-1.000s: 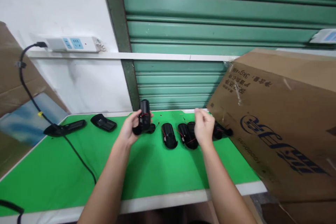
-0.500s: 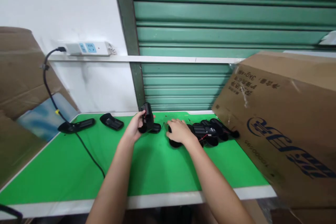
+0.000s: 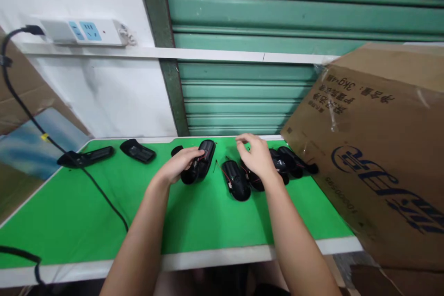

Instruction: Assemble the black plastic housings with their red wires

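Note:
My left hand grips a black plastic housing with thin red wires, low over the green tabletop; its fingers are closed on the near part. Another dark piece shows partly behind that hand. My right hand is raised with its fingers apart, holding nothing. Just left of and below it lies a similar black housing with a red wire and a small white connector. Beneath and to the right of my right hand is a row of several more black housings, partly hidden by the hand and forearm.
Two black curved parts lie at the table's left. A black cable crosses the green table from a power strip on the wall. A large cardboard box stands on the right, and a green shutter behind.
My left hand has lowered the housing toward the table and tilted it. My right hand has lifted off the nearest housing, which now lies uncovered. The view has shifted slightly.

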A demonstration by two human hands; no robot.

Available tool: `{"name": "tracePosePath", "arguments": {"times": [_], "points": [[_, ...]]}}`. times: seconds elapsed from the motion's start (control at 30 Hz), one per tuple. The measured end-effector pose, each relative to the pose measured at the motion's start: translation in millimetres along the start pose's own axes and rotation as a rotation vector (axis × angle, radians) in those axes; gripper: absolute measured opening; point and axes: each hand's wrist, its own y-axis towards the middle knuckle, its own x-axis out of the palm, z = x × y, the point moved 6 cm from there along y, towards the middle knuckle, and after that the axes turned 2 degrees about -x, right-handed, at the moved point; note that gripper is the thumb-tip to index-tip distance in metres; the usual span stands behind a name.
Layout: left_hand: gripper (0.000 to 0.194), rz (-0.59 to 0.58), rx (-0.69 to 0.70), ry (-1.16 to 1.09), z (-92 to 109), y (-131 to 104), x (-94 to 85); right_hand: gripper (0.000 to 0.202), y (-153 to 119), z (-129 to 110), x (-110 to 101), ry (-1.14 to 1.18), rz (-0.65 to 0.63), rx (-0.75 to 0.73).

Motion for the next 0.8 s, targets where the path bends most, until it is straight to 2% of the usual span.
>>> {"name": "tracePosePath", "arguments": {"times": [0.1,0.17,0.2,0.23,0.27,0.37,0.47,0.53,0.67,0.8], "points": [[0.037,-0.129,-0.007,0.13,-5,-1,22.6,0.021,-3,9,-47,0.061,0.395,0.068],[0.041,-0.14,0.02,0.181,-8,1,37.9,0.023,-17,26,-80,0.029,0.647,0.199],[0.043,-0.12,0.042,0.206,-10,3,44.5,0.025,-25,36,-93,-0.024,0.705,0.272],[0.046,-0.092,0.069,0.237,-12,5,50.3,0.027,-32,46,-102,-0.102,0.696,0.337],[0.048,-0.068,0.101,0.273,-14,7,55.7,0.029,-37,57,-107,-0.193,0.613,0.391],[0.05,-0.03,0.233,0.406,-16,9,69.8,0.045,-49,90,-105,-0.42,0.216,0.528],[0.042,0.094,0.37,0.447,-14,6,72.6,0.07,-56,111,-96,-0.454,-0.082,0.649],[0.034,0.164,0.381,0.385,-16,4,71.3,0.081,-55,113,-89,-0.436,-0.226,0.685],[0.029,0.138,0.324,0.262,-19,1,73.3,0.099,-51,108,-80,-0.444,-0.412,0.721],[0.023,0.054,0.184,0.137,-23,-1,75.6,0.111,-54,114,-78,-0.422,-0.466,0.762]]}}
